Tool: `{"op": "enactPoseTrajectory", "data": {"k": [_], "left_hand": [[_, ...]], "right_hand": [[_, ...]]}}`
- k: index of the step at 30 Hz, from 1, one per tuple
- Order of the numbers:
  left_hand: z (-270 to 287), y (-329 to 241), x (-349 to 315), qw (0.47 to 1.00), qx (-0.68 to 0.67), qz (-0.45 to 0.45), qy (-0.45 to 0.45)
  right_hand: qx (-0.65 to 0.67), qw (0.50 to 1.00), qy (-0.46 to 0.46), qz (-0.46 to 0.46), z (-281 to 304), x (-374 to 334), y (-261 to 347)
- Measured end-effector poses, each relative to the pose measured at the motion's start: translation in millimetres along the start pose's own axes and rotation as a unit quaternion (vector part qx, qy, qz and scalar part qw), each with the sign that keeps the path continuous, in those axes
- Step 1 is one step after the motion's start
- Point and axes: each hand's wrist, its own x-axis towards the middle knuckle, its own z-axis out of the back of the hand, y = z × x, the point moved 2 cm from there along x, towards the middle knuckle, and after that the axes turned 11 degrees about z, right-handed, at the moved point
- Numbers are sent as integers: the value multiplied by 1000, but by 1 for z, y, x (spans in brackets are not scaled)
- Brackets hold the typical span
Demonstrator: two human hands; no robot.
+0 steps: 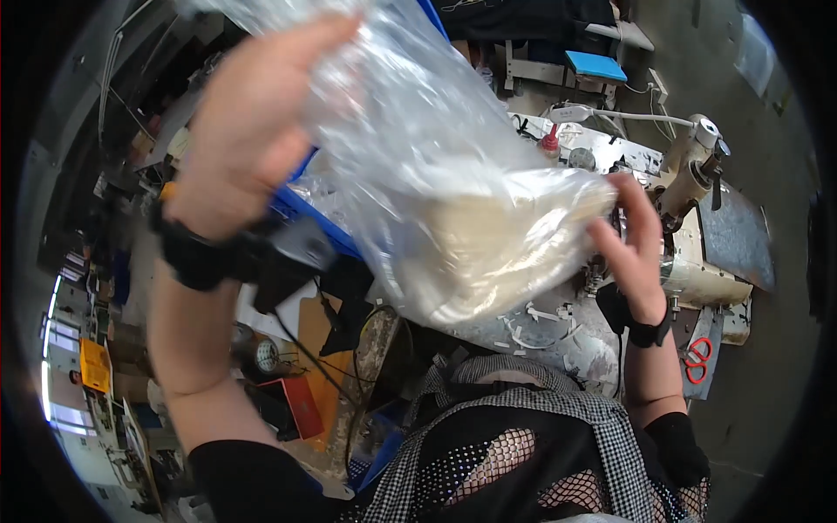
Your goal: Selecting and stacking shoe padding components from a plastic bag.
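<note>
While the bare right hand (641,248) is pinching the right corner of a large clear plastic bag (410,122), the bare left hand (248,131) is meeting its far left side; motion blur, can't tell if that grip is clamped. The bag is hanging over a pale, scrap-strewn counter (602,353), left of a cream-painted metal machine (706,283). Cream-coloured contents (471,231) are lying inside its near end, so bagging is looking done; the bag isn't resting anywhere yet. Mouth closure: not showing clearly.
</note>
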Motion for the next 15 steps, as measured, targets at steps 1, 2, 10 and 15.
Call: {"op": "enactPoseTrajectory", "data": {"k": [1, 2, 10, 15], "left_hand": [[4, 16, -1, 952, 243, -185, 0], [9, 37, -4, 814, 464, -349, -3], [-53, 190, -19, 983, 161, -90, 18], [-35, 204, -41, 997, 16, 1, 79]], "right_hand": [[-62, 998, 16, 28, -6, -3, -8], [-123, 990, 35, 57, -11, -4, -13], [3, 974, 216, 64, -86, -49, -18], [119, 971, 201, 57, -87, -47, -16]]}}
